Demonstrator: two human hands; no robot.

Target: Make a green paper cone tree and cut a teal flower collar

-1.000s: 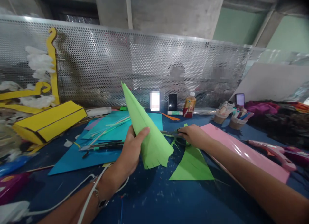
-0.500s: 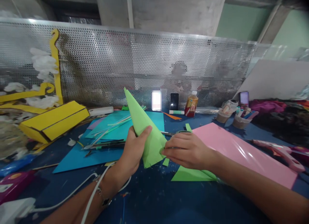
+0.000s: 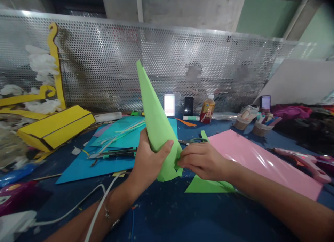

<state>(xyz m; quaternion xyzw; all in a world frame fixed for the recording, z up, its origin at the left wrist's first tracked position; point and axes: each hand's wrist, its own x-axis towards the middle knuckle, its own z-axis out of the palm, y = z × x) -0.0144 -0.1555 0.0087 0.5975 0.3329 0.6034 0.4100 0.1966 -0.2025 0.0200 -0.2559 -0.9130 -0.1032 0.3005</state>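
A tall light-green paper cone (image 3: 153, 120) stands upright over the blue table, its tip pointing up. My left hand (image 3: 148, 160) is wrapped round the cone's lower part, thumb across the front. My right hand (image 3: 205, 161) pinches the cut fringe at the cone's bottom right edge. Scissors with green handles (image 3: 194, 140) lie on the table just behind my right hand, with nothing holding them. A flat green paper triangle (image 3: 206, 185) lies under my right wrist.
A pink sheet (image 3: 258, 162) lies to the right, teal sheets (image 3: 114, 151) and a utility knife (image 3: 117, 154) to the left. A yellow box (image 3: 56, 127) sits far left. Phones, a bottle (image 3: 207, 113), cups of pens and a glue gun (image 3: 302, 160) line the back and right.
My right hand left the scissors on the table and came to the cone's bottom edge, pinching the fringe. My left hand raised the cone and turned it more upright.
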